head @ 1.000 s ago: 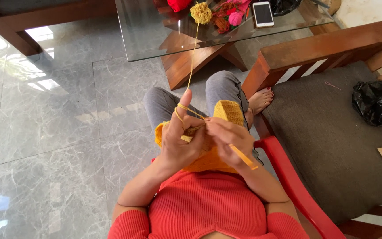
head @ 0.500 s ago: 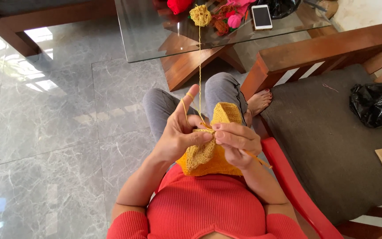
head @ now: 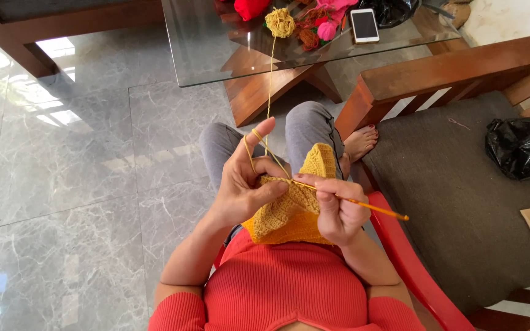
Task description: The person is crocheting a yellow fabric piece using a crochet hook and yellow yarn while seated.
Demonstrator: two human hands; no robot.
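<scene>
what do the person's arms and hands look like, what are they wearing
Both arms wear red ribbed sleeves that end above the elbow, matching the red ribbed top; the forearms are bare. The left hand and right hand are bare, with no gloves, rings or watch visible.

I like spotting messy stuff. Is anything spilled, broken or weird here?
Nothing looks spilled or broken. The left hand holds the yellow crochet piece, the right hand holds the hook, and the yarn runs neatly up to its ball on the glass table.
</scene>
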